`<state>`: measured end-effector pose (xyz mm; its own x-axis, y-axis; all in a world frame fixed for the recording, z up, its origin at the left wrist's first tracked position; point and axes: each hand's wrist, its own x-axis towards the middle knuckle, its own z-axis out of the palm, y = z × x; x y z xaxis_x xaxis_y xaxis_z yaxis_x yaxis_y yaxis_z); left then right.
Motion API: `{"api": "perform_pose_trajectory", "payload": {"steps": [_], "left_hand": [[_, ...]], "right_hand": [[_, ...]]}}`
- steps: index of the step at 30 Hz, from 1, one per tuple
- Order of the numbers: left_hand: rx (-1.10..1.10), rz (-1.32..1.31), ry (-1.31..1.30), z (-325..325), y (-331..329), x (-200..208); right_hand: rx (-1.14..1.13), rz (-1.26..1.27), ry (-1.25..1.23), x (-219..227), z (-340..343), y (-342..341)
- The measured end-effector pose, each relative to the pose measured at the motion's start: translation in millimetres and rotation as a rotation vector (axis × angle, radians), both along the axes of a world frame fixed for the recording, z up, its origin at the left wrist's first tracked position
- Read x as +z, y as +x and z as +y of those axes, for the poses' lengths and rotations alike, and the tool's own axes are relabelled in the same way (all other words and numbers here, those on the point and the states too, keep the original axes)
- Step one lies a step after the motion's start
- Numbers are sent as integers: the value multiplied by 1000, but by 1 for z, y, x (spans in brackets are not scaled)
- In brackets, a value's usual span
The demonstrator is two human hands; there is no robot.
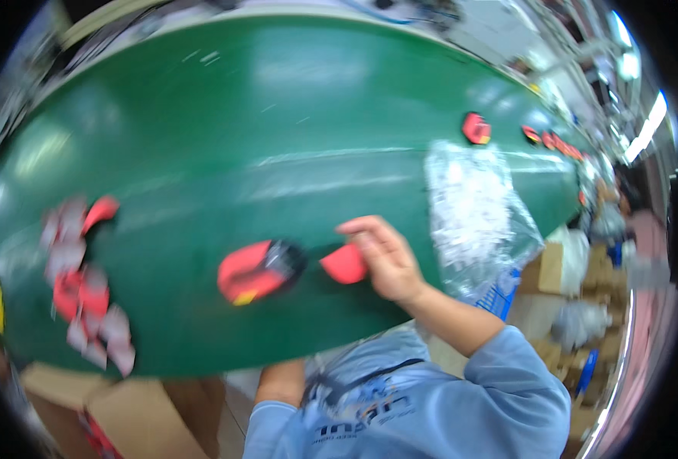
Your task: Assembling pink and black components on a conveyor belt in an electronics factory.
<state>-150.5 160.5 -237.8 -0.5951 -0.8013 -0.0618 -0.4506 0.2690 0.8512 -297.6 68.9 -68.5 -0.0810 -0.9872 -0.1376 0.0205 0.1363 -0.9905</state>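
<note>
Pinching is best done lightly: red curved piece (343, 265) is held by right hand (389, 264), grip nearly closed, near red-and-black casing (245, 273) on counter (201, 145); left hand hidden, grip cannot be told.

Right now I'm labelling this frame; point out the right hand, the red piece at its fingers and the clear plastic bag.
Right hand (389, 264): head view, near its middle.
Red piece (344, 265): head view, its exposed face.
Clear plastic bag (470, 210): head view, its bright middle.
</note>
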Motion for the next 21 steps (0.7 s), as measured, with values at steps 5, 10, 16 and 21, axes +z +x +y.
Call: {"api": "perform_pose_trajectory", "payload": {"steps": [5,10,16,21], "left_hand": [[-364,164,12,-74,-117,-10],[-589,243,140,-72,-171,8],[-615,137,148,-104,-153,22],[-391,-258,211,-79,27,25]], "right_hand": [[30,-105,-130,-18,-30,-15],[111,-39,-178,-11,-22,-24],[73,-69,-137,-25,-32,-14],[-95,-284,21,-14,-25,-31]]}}
